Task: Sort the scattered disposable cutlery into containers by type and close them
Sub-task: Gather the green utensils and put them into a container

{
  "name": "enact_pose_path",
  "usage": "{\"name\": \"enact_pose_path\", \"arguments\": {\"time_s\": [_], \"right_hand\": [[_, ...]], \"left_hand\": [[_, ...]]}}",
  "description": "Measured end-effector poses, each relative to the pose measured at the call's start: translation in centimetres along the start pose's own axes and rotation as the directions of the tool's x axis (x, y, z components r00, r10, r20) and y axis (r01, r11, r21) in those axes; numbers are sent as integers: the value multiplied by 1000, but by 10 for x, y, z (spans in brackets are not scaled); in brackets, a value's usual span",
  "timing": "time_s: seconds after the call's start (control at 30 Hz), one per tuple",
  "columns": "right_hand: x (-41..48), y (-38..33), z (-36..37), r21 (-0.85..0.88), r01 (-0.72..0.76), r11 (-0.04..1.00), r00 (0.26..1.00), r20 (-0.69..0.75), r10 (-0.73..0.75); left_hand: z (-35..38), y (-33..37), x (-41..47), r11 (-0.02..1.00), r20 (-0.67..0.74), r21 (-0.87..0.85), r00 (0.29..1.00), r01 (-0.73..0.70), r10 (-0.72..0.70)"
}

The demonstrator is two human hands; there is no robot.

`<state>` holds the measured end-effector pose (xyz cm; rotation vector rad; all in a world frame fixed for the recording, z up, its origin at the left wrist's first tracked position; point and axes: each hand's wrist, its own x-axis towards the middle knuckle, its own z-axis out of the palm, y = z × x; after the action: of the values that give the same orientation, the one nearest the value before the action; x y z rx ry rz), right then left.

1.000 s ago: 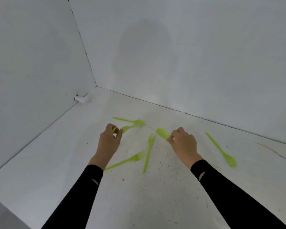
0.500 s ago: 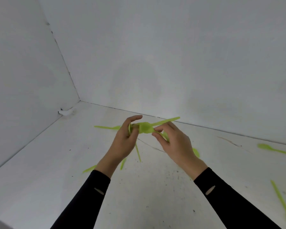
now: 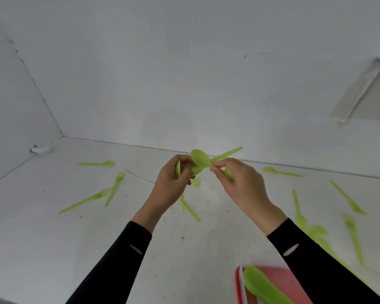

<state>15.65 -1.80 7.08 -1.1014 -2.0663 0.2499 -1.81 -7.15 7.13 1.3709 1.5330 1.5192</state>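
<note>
Gathering step, head view. Both hands are raised over the white table [image 3: 53,249], up and to the left of the red container [image 3: 276,274], which sits at the near right edge of the view with green pieces [image 3: 259,284] lying in it. The left hand [image 3: 171,185] is clenched round a small bundle of green cutlery [image 3: 194,171]. The right hand [image 3: 241,187] pinches a spoon [image 3: 199,160] at its neck, bowl towards the bundle and handle pointing up and away. This hold probably serves to lay the spoon alongside like pieces, so that one trip to the container carries several. Loose cutlery [image 3: 115,187] lies far left of the container, with more beyond it and just to its right. Blur hides the types. No lid is visible.
</note>
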Motion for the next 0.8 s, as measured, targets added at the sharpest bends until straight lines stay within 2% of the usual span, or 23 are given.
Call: {"name": "enact_pose_path", "arguments": {"time_s": [0.1, 0.17, 0.27, 0.4, 0.6, 0.7, 0.8], "right_hand": [[-28, 20, -30, 4, -78, 997, 986, 148, 77], [-46, 28, -45, -36, -58, 998, 974, 219, 64], [-71, 37, -64, -30, -36, 999, 974, 222, 42], [-102, 48, -88, 61, -123, 991, 971, 212, 107], [-141, 55, -101, 44, -152, 987, 954, 266, 135], [-152, 56, -109, 43, -200, 979, 937, 300, 178], [-161, 60, -114, 94, -191, 977, 941, 302, 155]], "left_hand": [[33, 8, -22, 998, -62, -69, 998, 4, -8], [53, 10, -34, 986, -140, -165, 989, 19, -42], [81, 12, -54, 970, -204, -238, 975, 42, -92], [119, 20, -87, 899, -93, -428, 985, 92, -145], [161, 28, -116, 858, -60, -460, 956, 228, -286], [185, 32, -133, 869, -6, -444, 969, 218, -246], [197, 34, -141, 883, -64, -443, 978, 153, -201]]}}
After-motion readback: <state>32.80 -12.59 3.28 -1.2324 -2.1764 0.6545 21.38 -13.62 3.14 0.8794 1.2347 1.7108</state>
